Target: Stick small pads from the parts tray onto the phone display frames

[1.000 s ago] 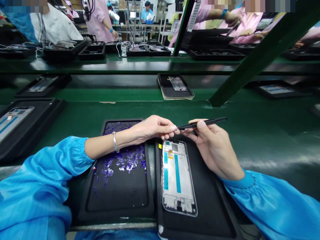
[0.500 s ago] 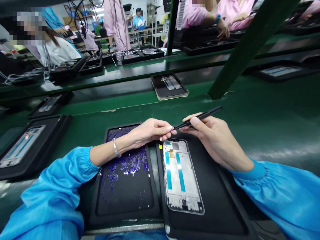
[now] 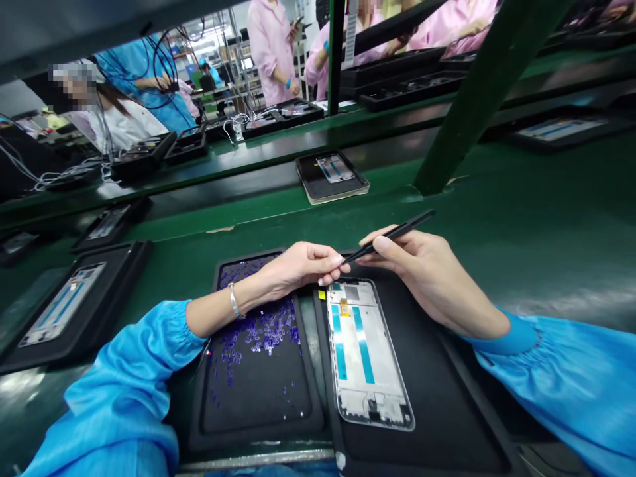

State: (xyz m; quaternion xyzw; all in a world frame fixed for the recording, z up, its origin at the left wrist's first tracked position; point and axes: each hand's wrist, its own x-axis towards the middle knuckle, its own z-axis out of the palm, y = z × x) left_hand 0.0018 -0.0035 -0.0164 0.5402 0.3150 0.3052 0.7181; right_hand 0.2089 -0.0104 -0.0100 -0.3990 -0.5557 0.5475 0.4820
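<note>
My left hand (image 3: 313, 266) is closed in a pinch above the phone frame's top end; a tiny purple piece seems to show at its fingertips. Black tweezers (image 3: 397, 233) are gripped in my right hand (image 3: 422, 271), their tips touching the left fingertips. Beneath lies a silver phone frame (image 3: 375, 338) with two blue strips and a small orange flex piece, resting on a black padded tray (image 3: 447, 411). Under my left forearm, another black tray (image 3: 248, 414) holds many small purple-edged parts (image 3: 271, 334), partly hidden by the arm.
More trays with phone frames stand at left (image 3: 64, 305), at the back (image 3: 332, 175) and at far right (image 3: 561, 129). A green slanted post (image 3: 477, 106) rises behind my right hand. Co-workers in pink (image 3: 273, 53) stand beyond the green bench, near cables and black boxes.
The view has shifted slightly, so the bench items sit a little differently. Both hands keep the same pose, tweezers against the left fingertips. Co-workers in the background have moved.
</note>
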